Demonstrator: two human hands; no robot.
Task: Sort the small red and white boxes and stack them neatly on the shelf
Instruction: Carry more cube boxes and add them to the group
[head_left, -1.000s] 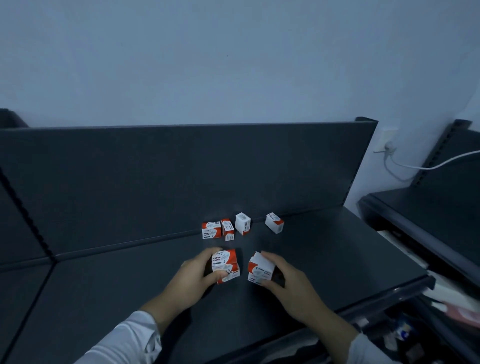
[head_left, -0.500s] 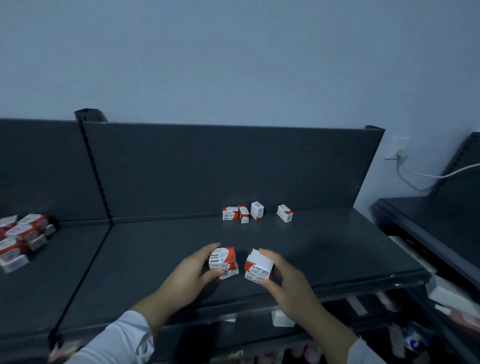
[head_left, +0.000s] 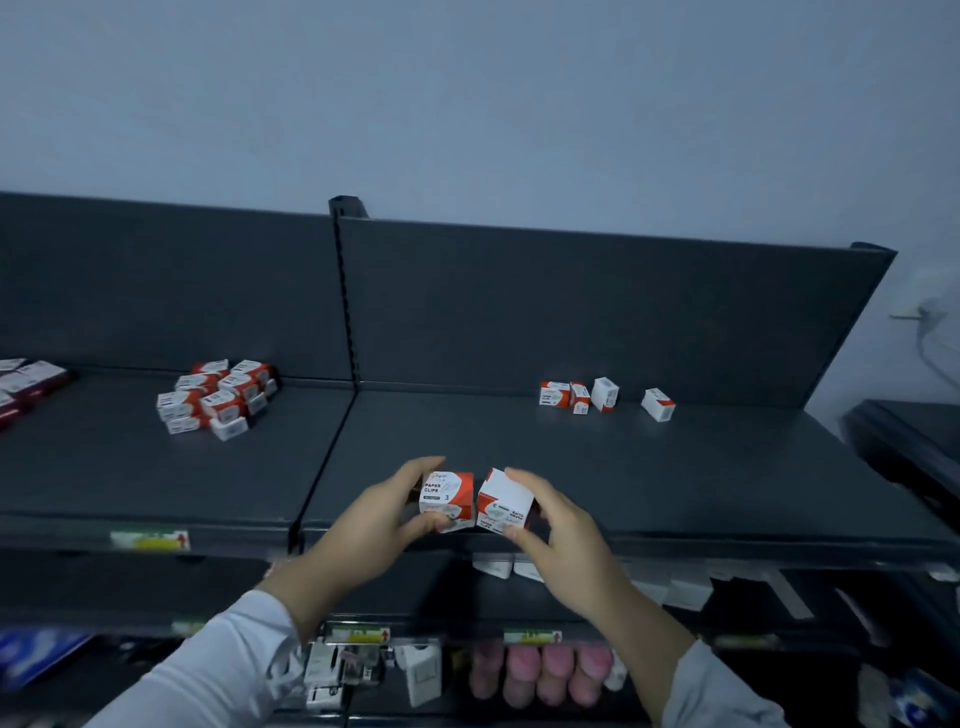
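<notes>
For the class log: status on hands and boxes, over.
Left hand grips paper-clip box. Right hand grips second box, tilted. Four loose boxes at shelf back, apart from hands.

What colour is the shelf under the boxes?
The shelf is dark grey, seen best in the head view.

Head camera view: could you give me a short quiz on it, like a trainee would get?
1. True or false: the left hand and the right hand both grip red and white boxes.
2. How many loose boxes sit by the back panel, right of the hands? A two, B four, C seven.
3. Fill in: the left hand's box reads "PAPER ____".
Key: 1 true; 2 B; 3 CLIPS.
</notes>
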